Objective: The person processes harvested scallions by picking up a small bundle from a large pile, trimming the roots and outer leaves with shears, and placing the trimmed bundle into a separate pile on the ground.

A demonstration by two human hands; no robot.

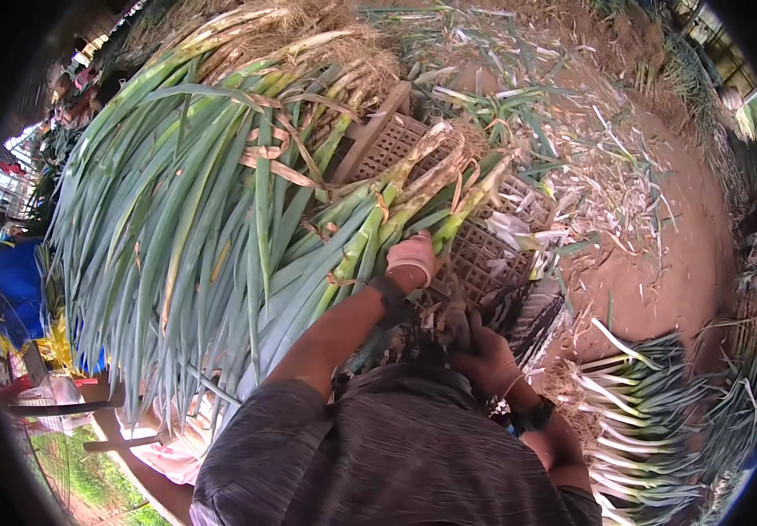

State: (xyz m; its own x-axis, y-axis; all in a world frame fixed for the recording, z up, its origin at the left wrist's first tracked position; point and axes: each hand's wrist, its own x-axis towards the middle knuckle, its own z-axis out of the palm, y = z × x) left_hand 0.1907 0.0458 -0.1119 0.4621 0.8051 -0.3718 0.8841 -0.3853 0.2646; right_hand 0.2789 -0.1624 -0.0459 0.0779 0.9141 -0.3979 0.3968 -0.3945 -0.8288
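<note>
My left hand [413,256] reaches out in front of me, its fingers closed round the stalk of a large green onion [456,226] with dirt on its roots. More long green onions [357,250] lie beside that hand, their leaves trailing to the left. My right hand [486,358] is close to my body, lower and to the right. Its fingers are curled beside a greyish-brown strip that I cannot make out. Beneath the stalks is a brown lattice crate [475,263], strewn with peeled scraps.
A large heap of untrimmed green onions [186,193] fills the left. A wooden bar [377,131] crosses the crate. Peeled leaves [602,167] litter the earth floor. Cleaned green onions with white stems [637,412] lie in a row at the lower right.
</note>
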